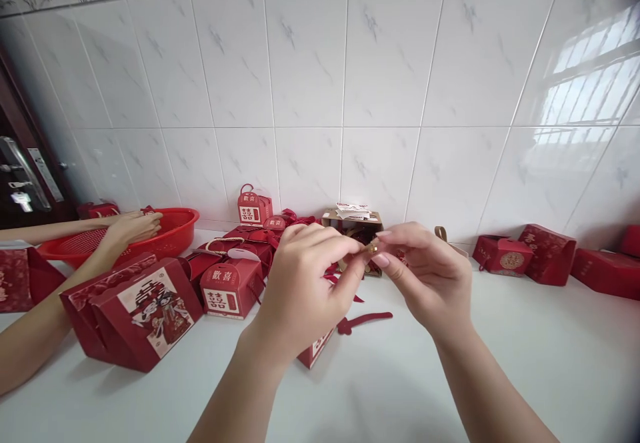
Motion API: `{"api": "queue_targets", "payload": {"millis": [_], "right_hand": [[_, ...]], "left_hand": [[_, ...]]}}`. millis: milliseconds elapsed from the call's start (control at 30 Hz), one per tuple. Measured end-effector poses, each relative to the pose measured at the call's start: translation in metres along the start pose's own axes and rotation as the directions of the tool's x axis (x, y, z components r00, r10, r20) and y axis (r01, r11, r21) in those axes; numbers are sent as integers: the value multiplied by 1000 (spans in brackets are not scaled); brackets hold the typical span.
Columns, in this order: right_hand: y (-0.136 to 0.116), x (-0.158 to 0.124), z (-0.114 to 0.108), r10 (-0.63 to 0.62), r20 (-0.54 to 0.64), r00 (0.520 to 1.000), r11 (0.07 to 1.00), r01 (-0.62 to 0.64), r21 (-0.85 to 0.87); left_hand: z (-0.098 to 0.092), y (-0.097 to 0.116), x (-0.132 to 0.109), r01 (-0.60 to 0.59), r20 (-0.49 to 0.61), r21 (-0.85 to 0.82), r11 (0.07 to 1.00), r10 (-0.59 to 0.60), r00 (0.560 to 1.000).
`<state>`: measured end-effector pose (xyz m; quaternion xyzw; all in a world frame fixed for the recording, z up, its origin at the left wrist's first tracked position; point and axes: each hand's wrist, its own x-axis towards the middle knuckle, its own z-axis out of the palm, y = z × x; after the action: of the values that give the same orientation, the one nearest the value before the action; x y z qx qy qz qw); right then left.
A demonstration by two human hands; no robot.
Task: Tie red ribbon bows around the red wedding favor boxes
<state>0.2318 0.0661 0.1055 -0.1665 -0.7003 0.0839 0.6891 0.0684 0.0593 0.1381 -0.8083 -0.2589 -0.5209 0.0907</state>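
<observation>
Hand of a co-worker (131, 227) rests on the rim of a red basket (176, 221) at far left. Next along the bench (550, 369) lie a large red gift box (135, 316) and a smaller handled box (227, 289). The left hand (300, 286) and right hand (427, 276) meet above the bench, fingers pinched narrow on a small gold piece (371, 248) held between their tips, before a brown carton (334, 219). Further red boxes (547, 253) sit against the wall at right.
</observation>
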Motion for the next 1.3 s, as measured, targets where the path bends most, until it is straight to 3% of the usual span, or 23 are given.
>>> {"api": "queue_targets", "payload": {"millis": [200, 300, 433, 500, 567, 700, 833, 1300], "right_hand": [[-2, -1, -1, -10, 25, 1000, 999, 11, -31], [-2, -1, -1, 40, 53, 998, 999, -42, 28], [-2, 1, -7, 153, 108, 982, 978, -166, 126], [-2, 3, -11, 209, 187, 960, 948, -246, 203], [-2, 4, -14, 233, 292, 928, 897, -321, 303], [-1, 3, -14, 217, 383, 898, 809, -385, 445], [1, 0, -12, 249, 391, 886, 792, -419, 444], [-6, 1, -11, 235, 346, 908, 849, -365, 381]], "left_hand": [[1, 5, -1, -30, 14, 78, 997, 29, 999], [-1, 6, -2, -30, 36, 90, 996, 26, 999], [-16, 5, -3, 53, 241, -27, 998, -45, 969], [-24, 3, -4, 130, 289, -110, 985, -94, 953], [-28, 1, -4, 144, 221, -194, 970, -100, 970], [-23, 0, -1, -29, 110, -352, 935, 72, 991], [-13, 1, 2, -77, 73, -436, 896, 120, 990], [-1, -6, 1, -104, -90, -446, 889, 71, 993]]}}
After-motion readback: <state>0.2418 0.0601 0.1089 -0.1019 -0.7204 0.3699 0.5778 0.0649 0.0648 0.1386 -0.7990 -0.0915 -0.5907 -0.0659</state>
